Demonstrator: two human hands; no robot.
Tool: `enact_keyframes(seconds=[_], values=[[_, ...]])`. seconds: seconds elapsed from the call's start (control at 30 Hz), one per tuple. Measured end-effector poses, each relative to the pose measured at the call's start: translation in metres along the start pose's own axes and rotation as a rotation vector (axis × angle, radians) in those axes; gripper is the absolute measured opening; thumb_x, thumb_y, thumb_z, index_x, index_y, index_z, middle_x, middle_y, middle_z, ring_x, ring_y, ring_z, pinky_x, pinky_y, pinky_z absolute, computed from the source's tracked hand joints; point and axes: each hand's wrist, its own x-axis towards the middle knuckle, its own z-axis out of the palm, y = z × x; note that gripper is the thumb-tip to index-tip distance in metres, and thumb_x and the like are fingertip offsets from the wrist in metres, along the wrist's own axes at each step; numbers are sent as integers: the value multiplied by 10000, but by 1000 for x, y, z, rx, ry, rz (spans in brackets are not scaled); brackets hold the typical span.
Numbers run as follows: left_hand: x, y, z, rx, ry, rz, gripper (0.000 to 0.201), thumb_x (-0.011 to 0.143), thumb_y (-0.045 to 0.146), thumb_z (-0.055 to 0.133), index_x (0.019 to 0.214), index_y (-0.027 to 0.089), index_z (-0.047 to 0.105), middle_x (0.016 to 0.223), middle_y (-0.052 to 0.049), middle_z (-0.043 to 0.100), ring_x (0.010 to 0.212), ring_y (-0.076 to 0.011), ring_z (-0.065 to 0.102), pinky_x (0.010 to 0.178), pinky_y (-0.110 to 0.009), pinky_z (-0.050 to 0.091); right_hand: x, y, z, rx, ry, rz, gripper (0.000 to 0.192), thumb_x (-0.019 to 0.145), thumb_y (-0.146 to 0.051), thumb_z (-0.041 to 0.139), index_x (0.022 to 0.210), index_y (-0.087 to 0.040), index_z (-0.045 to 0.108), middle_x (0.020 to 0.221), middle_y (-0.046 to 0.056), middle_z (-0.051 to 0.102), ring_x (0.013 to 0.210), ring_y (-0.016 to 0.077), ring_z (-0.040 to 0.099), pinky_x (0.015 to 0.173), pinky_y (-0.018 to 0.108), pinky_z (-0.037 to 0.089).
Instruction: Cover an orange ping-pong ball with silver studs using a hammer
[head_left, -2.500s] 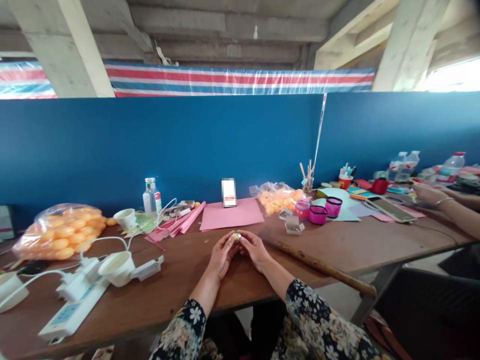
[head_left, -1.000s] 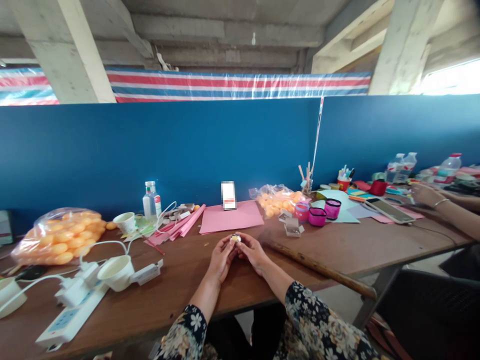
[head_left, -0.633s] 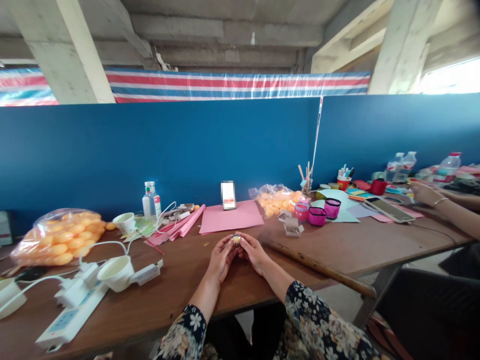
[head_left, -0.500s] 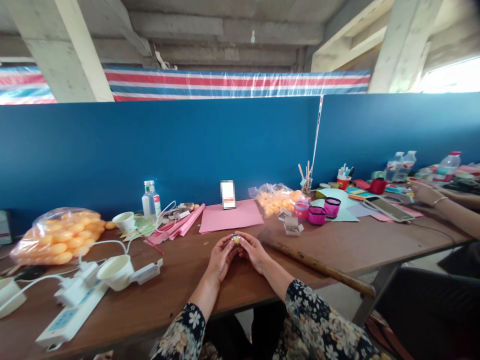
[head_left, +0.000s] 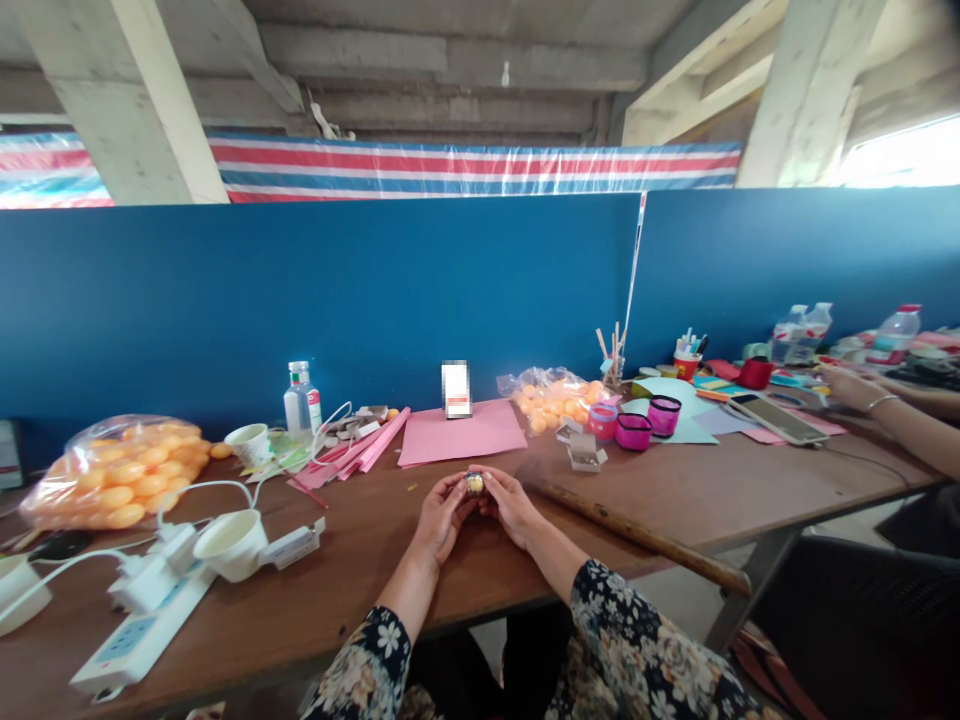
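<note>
Two hands meeting at lower centre of the frame, left hand [head_left: 439, 520] and right hand [head_left: 514, 505] both pinching one small round yellowish piece [head_left: 474, 484] just above the tabletop [head_left: 360, 560]. Seemingly mid-work: piece not yet set down, pink paper [head_left: 457, 432] behind untouched, bag of orange balls [head_left: 112, 480] at left closed.

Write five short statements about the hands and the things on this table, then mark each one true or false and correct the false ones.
1. Both the left hand and the right hand hold the small round object. True.
2. The pink paper sheet lies beyond the hands. True.
3. The wooden stick lies to the left of the hands. False: it lies to their right.
4. The power strip stands on the pink paper sheet. False: it lies on the table, far left.
5. The large bag of orange balls sits at the left. True.
</note>
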Motion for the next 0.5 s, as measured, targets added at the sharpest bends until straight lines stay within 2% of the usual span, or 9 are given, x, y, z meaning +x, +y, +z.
enact_keyframes(seconds=[0.3,0.5], values=[[-2,3,4,-3,-10,-30,290,633,170,684,914,141,616,896,-71,679,815,-165,633,771,-297,480,0,0,0,10,8,-7,333,722,-419,577,965,-200,637,759,18,622,541,73,487,525,209,413],[0,5,3,-40,32,-47,333,641,160,676,966,118,621,912,-104,683,831,-173,633,799,-302,475,-3,0,1,8,76,-20,330,738,-409,552,1024,-243,561,933,17,587,630,80,539,573,218,452]])
